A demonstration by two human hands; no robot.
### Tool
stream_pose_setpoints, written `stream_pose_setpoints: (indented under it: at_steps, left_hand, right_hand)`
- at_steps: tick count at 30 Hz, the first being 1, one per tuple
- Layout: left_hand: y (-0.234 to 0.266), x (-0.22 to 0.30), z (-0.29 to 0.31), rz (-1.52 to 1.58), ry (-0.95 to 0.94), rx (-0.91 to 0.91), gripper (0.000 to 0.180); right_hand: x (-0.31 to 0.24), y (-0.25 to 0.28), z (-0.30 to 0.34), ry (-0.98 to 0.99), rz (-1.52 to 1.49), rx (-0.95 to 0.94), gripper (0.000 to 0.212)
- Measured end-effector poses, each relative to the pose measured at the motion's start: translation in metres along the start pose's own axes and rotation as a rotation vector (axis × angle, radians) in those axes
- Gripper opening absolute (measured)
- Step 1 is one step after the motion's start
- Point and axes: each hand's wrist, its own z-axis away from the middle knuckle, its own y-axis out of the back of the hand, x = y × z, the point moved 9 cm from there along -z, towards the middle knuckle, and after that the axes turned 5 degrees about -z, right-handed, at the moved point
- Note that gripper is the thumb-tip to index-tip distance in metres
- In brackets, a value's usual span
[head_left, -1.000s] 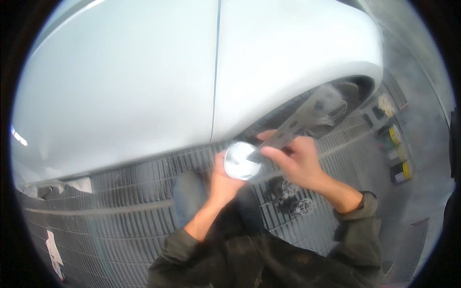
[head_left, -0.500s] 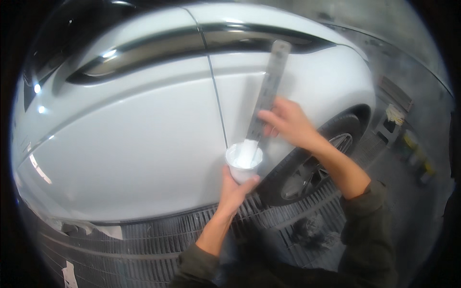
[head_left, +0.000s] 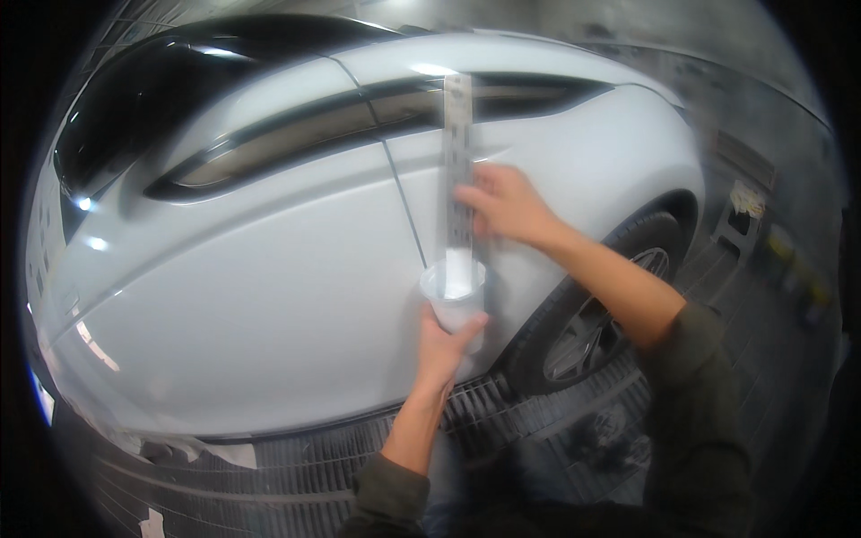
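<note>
My left hand (head_left: 441,345) is closed round the lower part of a small white cup (head_left: 457,314), held up in front of a white car's side. Inside the cup is white liquid that looks like paint. My right hand (head_left: 507,204) pinches a long flat metal stirring stick (head_left: 458,134) with slots or marks along it. The stick stands almost upright, its lower end white-coated and down in the cup. Its tip is hidden by the cup wall.
The white car body (head_left: 260,314) fills the space ahead, with a dark window band and a wheel (head_left: 605,314) at right. Slatted grating (head_left: 296,484) lies underfoot. Beyond the wheel are a small stand (head_left: 743,220) and blurred yellow-topped containers (head_left: 794,269). Paper scraps (head_left: 233,453) lie below the car's edge.
The stick has swung from leaning right to nearly upright, its top moving left. My right hand has shifted left and slightly up with it. The view has tilted, showing more of the car's roof.
</note>
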Motion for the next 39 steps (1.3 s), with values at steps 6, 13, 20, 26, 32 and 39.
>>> stream_pose_setpoints:
  at_steps: [6, 13, 20, 26, 32, 39]
  left_hand:
    - [-0.002, -0.001, -0.002, 0.04, -0.009, -0.049, 0.065]
    - [0.003, -0.01, 0.003, 0.106, 0.003, -0.064, 0.065]
    - [0.001, -0.014, 0.01, 0.154, -0.012, -0.076, 0.068]
    - [-0.002, -0.015, 0.012, 0.144, -0.002, -0.114, 0.067]
    - [-0.001, -0.016, 0.012, 0.118, 0.013, -0.103, 0.068]
    - [-0.002, -0.016, 0.013, 0.114, 0.01, -0.116, 0.068]
  right_hand:
    - [-0.024, 0.031, -0.035, 0.065, -0.169, 0.026, 0.021]
    - [-0.045, 0.037, -0.042, 0.117, -0.136, 0.008, 0.023]
    - [-0.053, 0.038, -0.032, 0.187, -0.051, 0.037, 0.026]
    - [-0.032, 0.034, -0.051, 0.174, -0.25, -0.018, 0.024]
    - [-0.026, 0.034, -0.056, 0.165, -0.247, -0.06, 0.023]
    - [-0.028, 0.036, -0.051, 0.192, -0.268, -0.066, 0.024]
